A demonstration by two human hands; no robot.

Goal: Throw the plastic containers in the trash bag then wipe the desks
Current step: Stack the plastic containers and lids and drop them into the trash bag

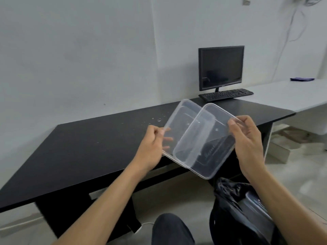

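I hold two clear plastic pieces in the air over the front edge of the black desk [88,147]. My left hand [152,147] pinches the left edge of the rear clear container [184,117]. My right hand [247,138] grips the right rim of the front clear container [203,138], which overlaps the rear one. Below my right forearm a black trash bag [230,200] stands open on the floor, with a clear container visible inside it. White crumbs [155,119] speckle the desk top.
A black monitor [221,68] and keyboard [226,94] stand at the desk's far right end. A white desk [286,94] adjoins it on the right, with a dark blue cloth [302,79] lying at its back. My knee [169,228] is at the bottom.
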